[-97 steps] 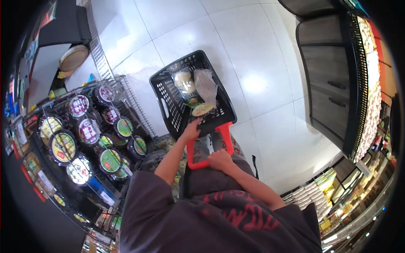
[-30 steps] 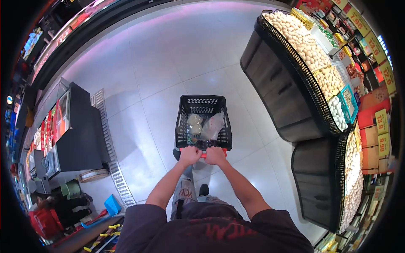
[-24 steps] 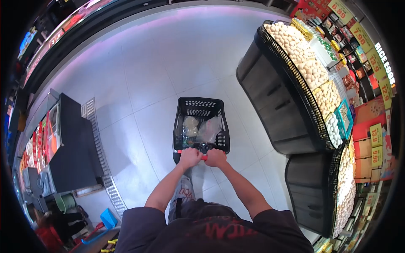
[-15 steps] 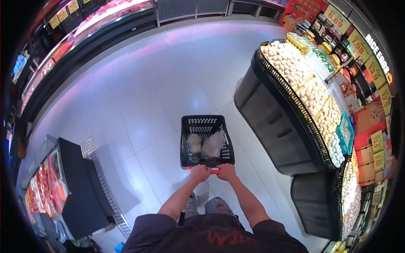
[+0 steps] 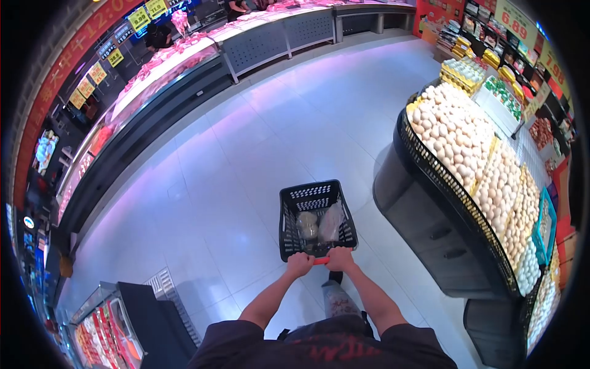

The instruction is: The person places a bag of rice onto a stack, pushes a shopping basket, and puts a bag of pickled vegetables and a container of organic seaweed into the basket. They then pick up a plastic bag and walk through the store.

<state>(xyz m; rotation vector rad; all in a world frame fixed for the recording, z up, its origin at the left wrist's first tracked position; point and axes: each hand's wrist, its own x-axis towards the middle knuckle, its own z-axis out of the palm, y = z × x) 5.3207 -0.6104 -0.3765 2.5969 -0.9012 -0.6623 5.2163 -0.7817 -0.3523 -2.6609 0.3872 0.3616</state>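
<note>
1. Hands are both gripping the red handle [image 5: 321, 261] of a black basket cart [image 5: 316, 216]: the left hand [image 5: 300, 264] and the right hand [image 5: 340, 258] are sitting side by side, fingers curled fully shut around the bar, so only a short strip of red is showing between them.
2. Lower parts of the cart are hiding behind its own walls and the hands; whether it is rolling on wheels cannot be told.
3. Bagged goods are lying inside the cart: a pale round item [image 5: 306, 225] on its left side and a clear crinkled bag [image 5: 331, 222] just beside it on the right; what they contain is too small to make out.
4. Open floor [image 5: 246, 160] is stretching ahead of the cart and to its left, glossy pale tiles reflecting pink and white light.
5. Right of the cart, near but apart from it, a dark curved display stand [image 5: 430, 221] is rising, rimmed in black mesh and heaped with smooth pale eggs [image 5: 455, 135]; its far end is being cut off by the picture's edge.
6. Far ahead and left of the cart, a long glass-fronted chilled counter [image 5: 153, 92] is curving along the floor's edge.
7. Behind and left of the cart, a low black cabinet [image 5: 141, 320] is partly cut off at the bottom.
8. Cart walls are moulded plastic lattice, rectangular, with a perforated front panel.
</note>
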